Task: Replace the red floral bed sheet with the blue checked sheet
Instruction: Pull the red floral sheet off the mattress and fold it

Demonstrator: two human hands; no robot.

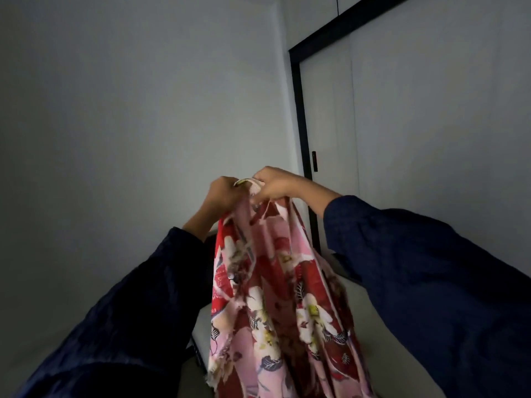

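In the head view, the only one, both hands meet at the centre of the frame, raised well above the bed. The left hand [225, 193] and the right hand [277, 185] almost touch, and each grip is closed, fingers curled round the same bunched top edge of the red floral sheet [275, 297]. A pale hem loops between the two fists. Holding it this high looks like a way to let the cloth hang free and straighten under its own weight, probably to match edges for folding or to gather it before putting it aside. The sheet drops from the hands to the bottom centre of the frame in long loose folds. It is red and pink with large white flowers, yellow centres and dark leaves, and its lower left edge looks frayed. The print is slightly blurred. Dark blue sleeves [431, 268] come in from the lower left and lower right. Behind the cloth a pale bare mattress [379, 357] shows, so the stripping step appears done. The blue checked sheet is not in view. A black door frame [298, 116] stands at the upper right, beside a plain grey wall [129, 110].
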